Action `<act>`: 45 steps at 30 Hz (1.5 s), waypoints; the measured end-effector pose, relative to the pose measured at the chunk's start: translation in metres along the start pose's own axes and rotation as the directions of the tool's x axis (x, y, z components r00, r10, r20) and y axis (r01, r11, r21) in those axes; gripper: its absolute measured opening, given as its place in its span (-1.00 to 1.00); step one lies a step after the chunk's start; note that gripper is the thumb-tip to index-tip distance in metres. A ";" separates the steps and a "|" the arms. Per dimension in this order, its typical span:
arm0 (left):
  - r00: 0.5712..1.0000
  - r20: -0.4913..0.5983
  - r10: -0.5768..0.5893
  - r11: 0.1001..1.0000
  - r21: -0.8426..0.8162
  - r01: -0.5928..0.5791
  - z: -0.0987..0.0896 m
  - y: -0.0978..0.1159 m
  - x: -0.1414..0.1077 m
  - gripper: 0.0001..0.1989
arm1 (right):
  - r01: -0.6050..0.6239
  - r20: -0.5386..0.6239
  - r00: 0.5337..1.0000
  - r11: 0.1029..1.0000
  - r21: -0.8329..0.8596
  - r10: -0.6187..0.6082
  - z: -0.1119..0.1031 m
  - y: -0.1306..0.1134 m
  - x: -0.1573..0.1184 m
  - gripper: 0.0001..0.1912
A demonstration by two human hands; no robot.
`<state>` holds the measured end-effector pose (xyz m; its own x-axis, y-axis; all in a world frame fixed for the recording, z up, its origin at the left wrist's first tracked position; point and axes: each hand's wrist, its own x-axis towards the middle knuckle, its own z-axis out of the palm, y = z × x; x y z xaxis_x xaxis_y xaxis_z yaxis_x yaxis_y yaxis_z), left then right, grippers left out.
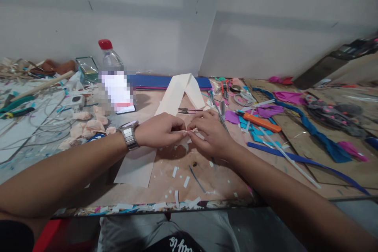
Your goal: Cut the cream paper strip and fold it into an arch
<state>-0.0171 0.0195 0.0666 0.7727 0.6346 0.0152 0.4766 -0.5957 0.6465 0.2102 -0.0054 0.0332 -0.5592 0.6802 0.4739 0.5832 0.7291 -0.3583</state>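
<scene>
My left hand (163,130) and my right hand (210,132) meet at the middle of the table, fingertips pinched together on a thin whitish strip (183,133). The strip is small and partly hidden by the fingers. A long cream paper band (173,94) passes under my left hand; its far part is folded over into a peak, and its near end (136,169) lies flat. Small thread snips (190,110) lie just beyond my fingers. White paper scraps (186,182) are scattered on the table on the near side of my hands.
A bottle (112,59) and a lit phone (118,92) stand at the back left, near a blue stack (147,81). Green-handled pliers (17,104) and crumpled peach pieces (88,128) lie left. An orange cutter (260,121), blue strips (295,158) and cardboard (313,169) lie right.
</scene>
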 end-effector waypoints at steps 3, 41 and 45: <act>1.000 -0.022 0.014 1.000 -0.020 -0.014 0.000 0.000 0.000 -0.74 | 0.017 -0.006 1.000 1.000 -0.013 -0.017 -0.001 0.000 0.000 -0.93; 0.839 0.540 -0.059 0.701 -0.576 0.420 -0.003 -0.006 0.000 -0.80 | 0.034 -0.036 0.999 0.999 0.004 -0.034 -0.009 0.000 0.001 -0.92; 0.828 0.555 -0.076 0.671 -0.586 0.454 0.000 -0.008 0.000 -0.79 | 0.062 0.000 0.998 0.998 0.013 -0.062 -0.009 -0.001 0.002 -0.91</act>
<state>-0.0209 0.0246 0.0618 0.8368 0.2970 -0.4599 0.4251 0.1769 0.8877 0.2141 -0.0057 0.0420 -0.5941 0.6337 0.4954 0.5396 0.7707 -0.3388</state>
